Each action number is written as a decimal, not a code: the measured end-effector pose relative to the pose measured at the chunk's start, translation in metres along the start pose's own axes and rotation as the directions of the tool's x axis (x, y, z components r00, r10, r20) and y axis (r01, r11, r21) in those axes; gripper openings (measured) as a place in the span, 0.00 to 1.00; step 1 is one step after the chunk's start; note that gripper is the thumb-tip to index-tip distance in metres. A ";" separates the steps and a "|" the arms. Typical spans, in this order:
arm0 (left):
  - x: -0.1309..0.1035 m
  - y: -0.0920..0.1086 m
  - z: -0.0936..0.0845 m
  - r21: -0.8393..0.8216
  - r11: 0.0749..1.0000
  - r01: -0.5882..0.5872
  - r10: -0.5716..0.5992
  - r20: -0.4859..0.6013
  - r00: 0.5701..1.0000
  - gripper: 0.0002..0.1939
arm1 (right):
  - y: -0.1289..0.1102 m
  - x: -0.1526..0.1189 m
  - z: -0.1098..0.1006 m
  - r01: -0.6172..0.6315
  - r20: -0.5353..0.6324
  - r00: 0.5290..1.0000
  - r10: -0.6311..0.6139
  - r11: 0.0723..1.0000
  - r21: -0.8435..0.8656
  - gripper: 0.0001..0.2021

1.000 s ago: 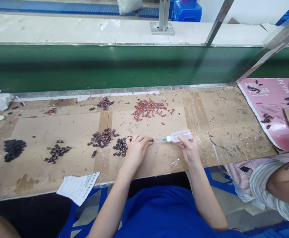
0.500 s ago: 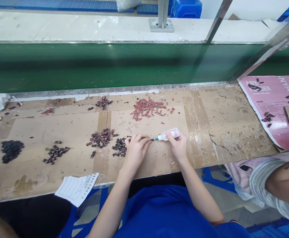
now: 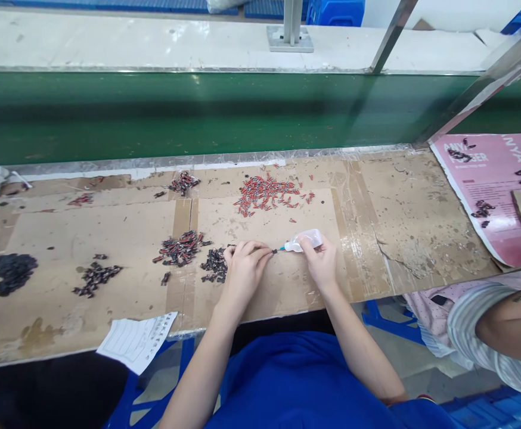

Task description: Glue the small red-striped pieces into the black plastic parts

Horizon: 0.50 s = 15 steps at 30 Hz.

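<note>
My right hand is closed around a small translucent squeeze bottle, tipped on its side with its thin blue-green nozzle pointing left. Between the fingertips of my left hand is a small dark part, too tiny to make out well. The nozzle tip is at or right beside that part; whether they touch I cannot tell. A heap of small black parts lies against my left hand. Beyond both hands spreads a pile of small red parts with metallic ends.
Cardboard covers the bench. Leftward lie red-and-black parts, dark parts and a black pile. A paper sheet overhangs the front edge. A pink sheet and another person's arm are at right. A green belt runs behind.
The view has shifted slightly. Both hands keep nearly the same pose, with the bottle's nozzle still at the small part.
</note>
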<state>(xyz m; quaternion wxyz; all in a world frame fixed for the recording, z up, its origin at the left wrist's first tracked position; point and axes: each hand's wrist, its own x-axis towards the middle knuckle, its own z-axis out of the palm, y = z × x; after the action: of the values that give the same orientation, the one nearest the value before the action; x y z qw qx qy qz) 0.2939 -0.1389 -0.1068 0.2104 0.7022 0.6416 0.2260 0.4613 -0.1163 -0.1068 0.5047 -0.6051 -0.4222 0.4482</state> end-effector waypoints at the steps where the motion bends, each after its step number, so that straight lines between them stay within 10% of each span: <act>1: 0.000 0.000 0.000 0.005 1.000 -0.002 0.002 -0.001 1.000 0.10 | 0.000 0.000 0.000 0.001 -0.006 1.000 -0.001 1.000 0.003 0.13; 15: -0.001 0.000 0.002 0.024 1.000 0.001 0.000 -0.031 1.000 0.10 | 0.003 0.000 0.000 -0.005 0.017 1.000 0.005 1.000 0.006 0.13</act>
<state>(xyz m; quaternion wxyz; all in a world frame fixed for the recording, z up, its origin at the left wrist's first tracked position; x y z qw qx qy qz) 0.2950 -0.1396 -0.1087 0.1918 0.7009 0.6477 0.2290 0.4611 -0.1165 -0.1101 0.5017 -0.6009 -0.4237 0.4558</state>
